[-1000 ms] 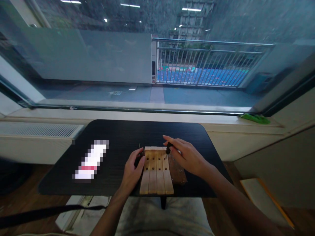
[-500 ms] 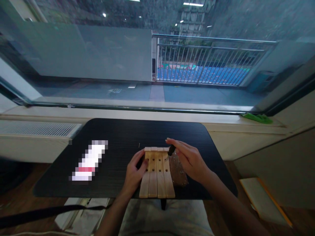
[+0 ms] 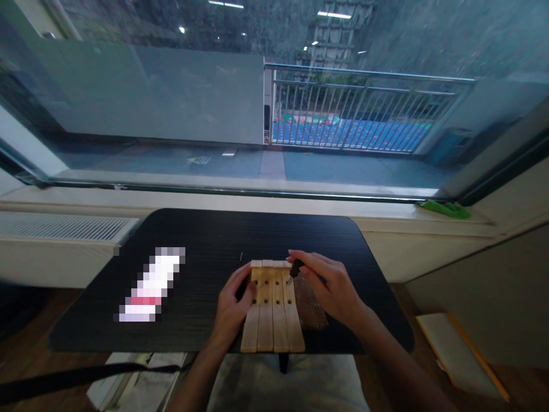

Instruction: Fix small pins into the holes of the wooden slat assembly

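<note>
Several pale wooden slats [image 3: 273,309] with drilled holes lie side by side near the front edge of a black table [image 3: 206,246]. My left hand [image 3: 231,306] rests against the left side of the slats, its thumb on the outer slat. My right hand [image 3: 330,289] pinches a small black-handled screwdriver [image 3: 295,268], whose tip touches the rightmost slat near its far end. A brown clear bag [image 3: 311,306] of small parts lies under my right hand, beside the slats.
A blurred white and red object [image 3: 149,285] lies on the table's left half. Behind the table run a windowsill [image 3: 257,200] and a large window. A green item [image 3: 444,208] sits on the sill at right. A flat board [image 3: 461,355] lies on the floor at right.
The view has shifted slightly. My right hand and the screwdriver have dropped a little lower toward the rightmost slat. My left hand has stayed at the slats' left side.
</note>
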{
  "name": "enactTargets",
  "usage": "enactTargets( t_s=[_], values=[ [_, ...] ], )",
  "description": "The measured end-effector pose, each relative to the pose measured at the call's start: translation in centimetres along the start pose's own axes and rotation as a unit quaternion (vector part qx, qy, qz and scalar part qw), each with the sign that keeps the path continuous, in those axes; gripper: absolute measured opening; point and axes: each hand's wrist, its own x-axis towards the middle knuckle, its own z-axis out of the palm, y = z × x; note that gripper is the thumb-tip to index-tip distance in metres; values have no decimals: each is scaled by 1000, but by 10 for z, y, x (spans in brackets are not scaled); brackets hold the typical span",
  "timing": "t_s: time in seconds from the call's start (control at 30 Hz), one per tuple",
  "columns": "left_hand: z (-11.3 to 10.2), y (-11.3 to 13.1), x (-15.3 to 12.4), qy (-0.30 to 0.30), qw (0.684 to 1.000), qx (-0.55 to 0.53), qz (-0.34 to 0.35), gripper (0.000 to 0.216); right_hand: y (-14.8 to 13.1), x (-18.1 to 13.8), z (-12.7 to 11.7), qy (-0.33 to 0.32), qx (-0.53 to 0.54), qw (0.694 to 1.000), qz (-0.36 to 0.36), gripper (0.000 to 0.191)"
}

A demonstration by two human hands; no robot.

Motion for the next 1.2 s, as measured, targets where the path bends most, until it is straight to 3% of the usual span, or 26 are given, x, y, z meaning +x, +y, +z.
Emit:
enactTargets(
  t_s=[0.8,0.93,1.07,1.2],
  values=[
    [2,1,2,-14,1000,15,11,39,5,-1,4,58,-74,995,-22,38],
    [1,1,2,-19,1000,18,15,41,4,-3,8,78,-95,992,-22,30],
    [0,2,2,-17,1000,18,14,41,5,-5,11,101,-84,990,-48,22],
    [0,2,1,-16,1000,16,13,40,4,-6,11,111,-65,989,-76,28]
  ],
)
